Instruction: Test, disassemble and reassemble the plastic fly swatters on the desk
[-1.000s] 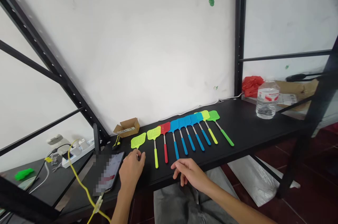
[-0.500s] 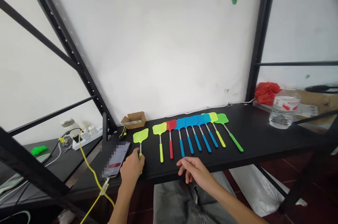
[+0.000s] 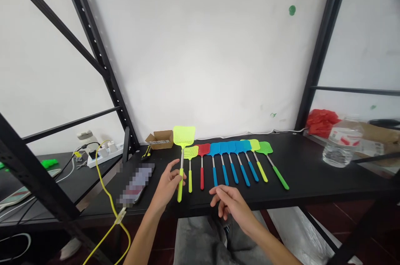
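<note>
My left hand [image 3: 170, 182] grips a yellow fly swatter [image 3: 184, 136] by its handle and holds it upright above the table. Its head partly covers a second yellow fly swatter [image 3: 190, 181] lying behind it. To the right of that lie a red fly swatter [image 3: 202, 177], several blue fly swatters [image 3: 223, 174], another yellow one and a green fly swatter [image 3: 280, 176], side by side with heads toward the wall. Near the table's front edge hovers my right hand [image 3: 230, 201], fingers loosely curled and apart, holding nothing.
On the black table [image 3: 318, 173] at left lie a phone [image 3: 137, 183], a yellow cable [image 3: 108, 192] and a small open cardboard box [image 3: 160, 140]. A large water bottle [image 3: 343, 144] and a red bag [image 3: 321, 123] stand at right, beyond a black metal post [image 3: 321, 48].
My left hand has lifted the leftmost yellow fly swatter off the table and brought it to the right. My right hand stays about where it was. The view has shifted slightly.
</note>
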Tool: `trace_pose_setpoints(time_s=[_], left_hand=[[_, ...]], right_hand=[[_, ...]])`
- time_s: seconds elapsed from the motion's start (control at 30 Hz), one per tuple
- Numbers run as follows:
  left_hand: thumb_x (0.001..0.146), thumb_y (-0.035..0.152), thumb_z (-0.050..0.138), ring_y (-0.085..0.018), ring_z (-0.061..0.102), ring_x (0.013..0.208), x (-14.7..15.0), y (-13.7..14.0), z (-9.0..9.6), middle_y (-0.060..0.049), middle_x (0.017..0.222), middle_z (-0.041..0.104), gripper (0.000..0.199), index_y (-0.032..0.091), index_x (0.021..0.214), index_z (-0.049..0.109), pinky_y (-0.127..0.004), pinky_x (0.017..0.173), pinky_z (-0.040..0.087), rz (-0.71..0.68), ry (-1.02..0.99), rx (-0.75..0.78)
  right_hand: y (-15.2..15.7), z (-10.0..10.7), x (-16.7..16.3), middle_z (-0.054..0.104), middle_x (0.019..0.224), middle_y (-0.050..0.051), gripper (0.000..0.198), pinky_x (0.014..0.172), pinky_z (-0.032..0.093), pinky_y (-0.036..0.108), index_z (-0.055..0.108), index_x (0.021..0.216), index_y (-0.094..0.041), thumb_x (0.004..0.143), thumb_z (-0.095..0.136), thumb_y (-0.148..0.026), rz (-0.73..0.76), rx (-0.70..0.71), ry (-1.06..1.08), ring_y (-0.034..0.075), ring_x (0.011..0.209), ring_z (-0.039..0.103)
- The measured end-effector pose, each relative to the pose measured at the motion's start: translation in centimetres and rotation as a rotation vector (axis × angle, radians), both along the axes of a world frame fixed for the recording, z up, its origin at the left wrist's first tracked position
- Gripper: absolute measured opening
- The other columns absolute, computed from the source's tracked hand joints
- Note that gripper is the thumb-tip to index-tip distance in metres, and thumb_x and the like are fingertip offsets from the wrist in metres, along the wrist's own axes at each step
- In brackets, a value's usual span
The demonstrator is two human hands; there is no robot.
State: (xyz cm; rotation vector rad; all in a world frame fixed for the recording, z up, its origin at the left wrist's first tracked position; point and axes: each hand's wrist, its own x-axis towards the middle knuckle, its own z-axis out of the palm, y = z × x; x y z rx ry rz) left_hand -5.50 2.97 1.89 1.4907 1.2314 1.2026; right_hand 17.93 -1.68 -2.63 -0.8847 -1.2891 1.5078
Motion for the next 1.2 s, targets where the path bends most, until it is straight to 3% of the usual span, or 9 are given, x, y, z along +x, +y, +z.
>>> trace_pose_setpoints(time_s=[0.17, 0.33, 0.37, 0.47, 0.6, 0.77, 1.0, 1.2], left_hand=[[0.067, 0.015, 0.048, -0.012, 0.059, 0.055, 3.5, -2.2, 1.0, 0.003, 0.073, 0.059, 0.040, 0.021, 0.107, 0.046, -0.023, 0.053, 0.045, -0.286, -0.142, -0.146], [0.079, 0.024, 0.050, -0.009, 0.052, 0.044, 7.2, -3.6, -0.3, 0.007, 0.062, 0.052, 0.012, 0.021, 0.090, 0.046, -0.021, 0.044, 0.043, -0.414, -0.168, -0.214], [0.083, 0.030, 0.050, -0.009, 0.052, 0.044, 7.8, -3.8, -0.6, 0.006, 0.061, 0.052, 0.011, 0.021, 0.087, 0.046, -0.021, 0.044, 0.042, -0.423, -0.146, -0.219], [0.091, 0.048, 0.045, -0.009, 0.049, 0.041, 9.0, -4.2, -1.4, 0.006, 0.057, 0.050, 0.031, 0.020, 0.079, 0.046, -0.020, 0.042, 0.041, -0.439, -0.085, -0.221], [0.092, 0.056, 0.040, -0.009, 0.047, 0.038, 9.6, -4.4, -1.9, 0.006, 0.052, 0.048, 0.041, 0.018, 0.080, 0.049, -0.019, 0.039, 0.039, -0.435, -0.058, -0.206], [0.093, 0.054, 0.037, -0.009, 0.047, 0.035, 9.9, -4.4, -2.0, 0.006, 0.052, 0.050, 0.040, 0.017, 0.093, 0.054, -0.019, 0.037, 0.037, -0.445, -0.053, -0.172], [0.089, 0.031, 0.049, -0.009, 0.053, 0.048, 9.7, -4.5, -2.8, 0.003, 0.065, 0.054, 0.015, 0.018, 0.083, 0.052, -0.019, 0.045, 0.040, -0.357, 0.048, -0.095], [0.094, 0.047, 0.043, -0.009, 0.046, 0.045, 9.9, -5.1, -2.0, 0.005, 0.060, 0.049, 0.031, 0.018, 0.090, 0.052, -0.019, 0.044, 0.036, -0.325, 0.058, -0.031]], right_hand=[[0.2, 1.3, 0.6, 0.063, 0.073, 0.001, 0.050, 0.042, 0.037, 0.022, 0.063, 0.113, -0.019, 0.083, 0.059, -0.058, -0.096, 0.017, 0.069, 0.009, 0.048, 0.051], [0.8, 2.0, 1.5, 0.054, 0.064, -0.003, 0.050, 0.042, 0.034, 0.022, 0.060, 0.120, -0.019, 0.084, 0.061, -0.054, -0.126, 0.032, 0.138, 0.008, 0.045, 0.042], [1.0, 1.9, 1.6, 0.053, 0.063, -0.003, 0.048, 0.042, 0.033, 0.022, 0.061, 0.118, -0.019, 0.085, 0.060, -0.054, -0.129, 0.047, 0.147, 0.007, 0.045, 0.041], [1.4, 1.4, 1.6, 0.047, 0.060, -0.003, 0.041, 0.042, 0.029, 0.022, 0.068, 0.104, -0.017, 0.086, 0.059, -0.052, -0.130, 0.101, 0.169, 0.007, 0.045, 0.037], [1.7, 0.8, 1.2, 0.045, 0.059, -0.003, 0.037, 0.042, 0.029, 0.022, 0.071, 0.094, -0.015, 0.086, 0.061, -0.050, -0.089, 0.121, 0.185, 0.007, 0.046, 0.037], [1.6, 1.1, 1.1, 0.047, 0.061, -0.003, 0.034, 0.043, 0.028, 0.022, 0.071, 0.090, -0.015, 0.085, 0.063, -0.048, -0.109, 0.116, 0.209, 0.006, 0.045, 0.036], [1.6, 0.7, 1.0, 0.040, 0.050, -0.005, 0.040, 0.043, 0.028, 0.023, 0.068, 0.080, -0.012, 0.084, 0.063, -0.052, -0.152, 0.114, 0.150, 0.006, 0.042, 0.033], [1.5, 0.4, 0.9, 0.045, 0.057, -0.004, 0.036, 0.042, 0.030, 0.022, 0.062, 0.077, -0.015, 0.083, 0.064, -0.051, -0.161, 0.182, 0.096, 0.007, 0.045, 0.037]])
